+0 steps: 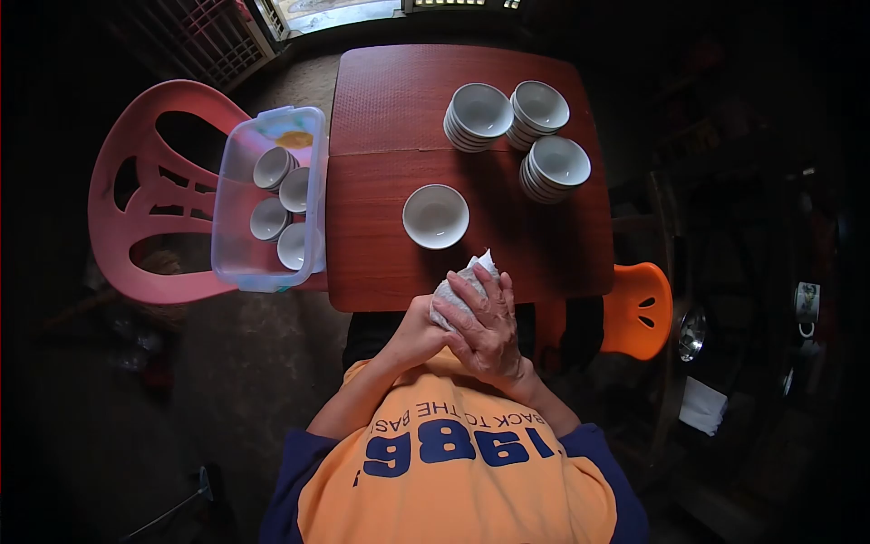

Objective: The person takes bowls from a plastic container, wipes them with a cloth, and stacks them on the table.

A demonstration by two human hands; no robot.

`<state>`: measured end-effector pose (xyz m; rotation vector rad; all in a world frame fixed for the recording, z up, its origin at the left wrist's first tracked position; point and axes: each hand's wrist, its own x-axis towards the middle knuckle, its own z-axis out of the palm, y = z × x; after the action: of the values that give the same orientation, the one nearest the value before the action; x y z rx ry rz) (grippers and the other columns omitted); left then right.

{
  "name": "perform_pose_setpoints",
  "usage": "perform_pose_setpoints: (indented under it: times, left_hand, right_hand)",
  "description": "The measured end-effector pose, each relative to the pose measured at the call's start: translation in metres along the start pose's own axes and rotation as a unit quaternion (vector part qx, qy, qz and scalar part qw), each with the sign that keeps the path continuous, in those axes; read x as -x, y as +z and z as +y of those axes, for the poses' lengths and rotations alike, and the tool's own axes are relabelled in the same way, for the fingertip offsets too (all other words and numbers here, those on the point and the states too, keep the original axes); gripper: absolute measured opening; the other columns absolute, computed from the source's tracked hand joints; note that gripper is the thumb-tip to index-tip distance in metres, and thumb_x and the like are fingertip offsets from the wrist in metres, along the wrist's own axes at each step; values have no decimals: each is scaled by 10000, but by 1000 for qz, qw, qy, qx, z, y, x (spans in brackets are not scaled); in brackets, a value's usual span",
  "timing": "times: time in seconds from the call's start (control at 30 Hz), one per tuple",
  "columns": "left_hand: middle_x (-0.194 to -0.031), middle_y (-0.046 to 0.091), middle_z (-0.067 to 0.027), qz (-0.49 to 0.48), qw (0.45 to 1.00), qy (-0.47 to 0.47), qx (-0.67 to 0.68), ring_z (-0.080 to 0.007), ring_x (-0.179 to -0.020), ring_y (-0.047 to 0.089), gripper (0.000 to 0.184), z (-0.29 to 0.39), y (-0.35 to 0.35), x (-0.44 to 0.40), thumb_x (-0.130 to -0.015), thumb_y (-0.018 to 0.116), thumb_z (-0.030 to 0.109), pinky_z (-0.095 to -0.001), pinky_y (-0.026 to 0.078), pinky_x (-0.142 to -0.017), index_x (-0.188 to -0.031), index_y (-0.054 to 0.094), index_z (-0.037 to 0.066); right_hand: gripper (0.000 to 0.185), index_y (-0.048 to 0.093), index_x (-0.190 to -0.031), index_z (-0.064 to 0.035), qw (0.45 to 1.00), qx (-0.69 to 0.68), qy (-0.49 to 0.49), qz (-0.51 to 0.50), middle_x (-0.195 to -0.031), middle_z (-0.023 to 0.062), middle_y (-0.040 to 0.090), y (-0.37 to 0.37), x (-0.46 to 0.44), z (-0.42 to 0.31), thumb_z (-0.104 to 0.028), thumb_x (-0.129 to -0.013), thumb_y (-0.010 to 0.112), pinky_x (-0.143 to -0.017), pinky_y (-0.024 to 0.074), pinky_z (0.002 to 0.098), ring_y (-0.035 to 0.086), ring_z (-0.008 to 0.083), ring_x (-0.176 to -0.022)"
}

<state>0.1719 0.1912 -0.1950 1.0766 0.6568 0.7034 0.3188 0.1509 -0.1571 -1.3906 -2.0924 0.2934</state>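
Note:
Near the front edge of the table, a whitish-grey cloth (449,296) is bunched between my two hands. My left hand (422,328) grips it from the left side, its fingers mostly hidden. Across the top lies my right hand (489,328), fingers bent over the cloth and pressing on it. Whether a bowl is wrapped inside, I cannot tell. Just beyond the hands, a single white bowl (436,218) sits upright on the red-brown table (372,190).
Three stacks of bowls, a left stack (480,113), a back stack (541,107) and a front stack (557,163), stand at the table's far right. A clear plastic box (237,249) with more bowls rests on a pink chair (118,227). An orange chair (639,313) is at right.

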Motion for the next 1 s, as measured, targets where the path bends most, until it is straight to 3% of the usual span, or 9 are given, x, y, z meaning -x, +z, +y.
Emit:
perform_pose_setpoints:
  times: [0.1, 0.23, 0.33, 0.47, 0.57, 0.67, 0.77, 0.9, 1.0]
  left_hand:
    - [-878, 641, -41, -6, 999, -49, 12, -80, -821, 579, 134, -1, 5, 5, -859, 626, 69, -236, 483, -719, -921, 610, -49]
    - [-899, 644, -32, -44, 993, -41, -101, -66, -810, 565, 164, 8, 11, 8, -863, 625, 68, -229, 482, -717, -977, 615, -50]
    - [-886, 650, -37, -19, 998, -28, -57, -65, -808, 566, 152, 5, 12, 7, -865, 615, 60, -230, 481, -718, -977, 623, -42]
    - [-833, 656, -60, -7, 995, -34, -89, -77, -789, 583, 132, -9, 2, 6, -847, 612, 47, -240, 490, -694, -946, 633, -37]
    - [-798, 668, -110, -41, 986, -17, -160, -127, -728, 625, 192, -3, 3, 7, -821, 641, 77, -271, 509, -685, -976, 631, -36]
    - [-848, 676, -138, -55, 982, -22, -181, -143, -740, 636, 209, 11, 10, 7, -833, 639, 92, -275, 513, -709, -995, 628, -40]
    - [-865, 674, -123, -35, 991, -14, -125, -138, -773, 630, 202, 8, 13, 9, -837, 634, 80, -271, 512, -728, -995, 627, -45]
    - [-844, 668, -109, 19, 999, -38, -19, -143, -759, 623, 184, -8, 5, 6, -825, 646, 78, -273, 507, -696, -950, 628, -55]
    - [-847, 671, -99, -19, 996, -25, -79, -119, -759, 612, 187, -2, 0, 8, -821, 653, 86, -271, 501, -682, -949, 629, -47]
  right_hand:
    - [312, 596, -1159, -102, 994, -78, 66, 46, -1293, 141, 504, 14, 2, 19, -255, -898, 520, -1056, 236, 532, 413, 357, -1252]
    - [472, 545, -1177, 14, 816, -512, 269, -7, -1038, 156, 634, 17, -5, 57, -352, -979, 322, -882, 444, 297, 604, 273, -997]
    - [450, 545, -1207, -10, 861, -415, 292, 43, -1125, 168, 602, 11, -5, 37, -340, -984, 337, -899, 439, 308, 585, 279, -1048]
    - [336, 598, -1177, -94, 1000, 18, -13, -20, -1322, 186, 457, -4, -8, 8, -201, -862, 558, -1006, 350, 490, 430, 397, -1218]
    - [305, 615, -1104, -49, 980, -173, 76, 58, -1244, 170, 521, 21, -2, 30, -245, -909, 486, -978, 390, 407, 500, 320, -1150]
    - [478, 587, -1116, 23, 814, -502, 292, -23, -1138, 134, 601, 18, -5, 52, -357, -972, 336, -912, 414, 300, 563, 186, -1019]
    - [432, 570, -1164, 13, 830, -460, 314, 18, -1169, 173, 576, 15, -3, 40, -324, -974, 379, -893, 420, 292, 566, 222, -1044]
    - [319, 609, -1177, -120, 1000, -4, 1, -25, -1344, 166, 451, -3, -7, 5, -198, -872, 557, -1039, 308, 513, 414, 388, -1238]
    - [318, 591, -1191, -93, 997, -77, 16, 22, -1319, 171, 472, 9, -6, 20, -212, -909, 505, -1025, 332, 470, 444, 344, -1228]
